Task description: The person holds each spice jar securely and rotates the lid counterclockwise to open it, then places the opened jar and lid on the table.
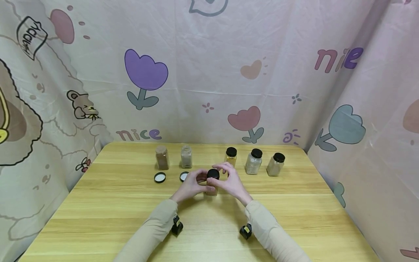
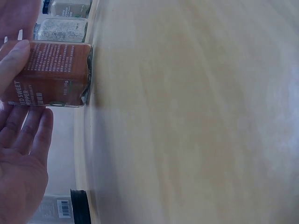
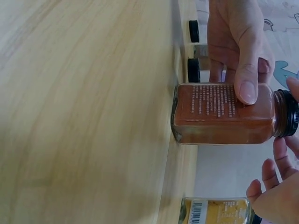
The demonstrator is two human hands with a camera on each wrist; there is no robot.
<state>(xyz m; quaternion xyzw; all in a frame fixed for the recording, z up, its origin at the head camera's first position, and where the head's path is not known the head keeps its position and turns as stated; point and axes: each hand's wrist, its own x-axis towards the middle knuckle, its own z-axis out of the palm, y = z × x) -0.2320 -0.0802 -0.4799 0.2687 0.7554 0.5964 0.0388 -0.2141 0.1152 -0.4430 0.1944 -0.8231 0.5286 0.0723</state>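
Observation:
A square glass jar of reddish-brown spice [image 3: 224,112], its label partly reading "sweet pepper", stands upright near the middle of the table. My left hand [image 1: 193,185] grips the jar's body from the left, the thumb flat across the printed side. At the top, the fingers and thumb of my right hand [image 1: 232,182] are around the black screw lid [image 1: 213,174]. This lid sits on the jar's neck in the right wrist view. Behind my left hand lies a loose black lid [image 1: 184,176] with its white inside facing up.
Two lidless jars, one brownish [image 1: 162,160] and one pale [image 1: 186,159], stand at the back left. Another loose lid [image 1: 159,177] lies before the brownish one. At the back right are capped jars: yellow [image 1: 231,159], whitish [image 1: 253,163] and beige [image 1: 275,166]. A printed curtain [image 1: 196,80] hangs behind the table.

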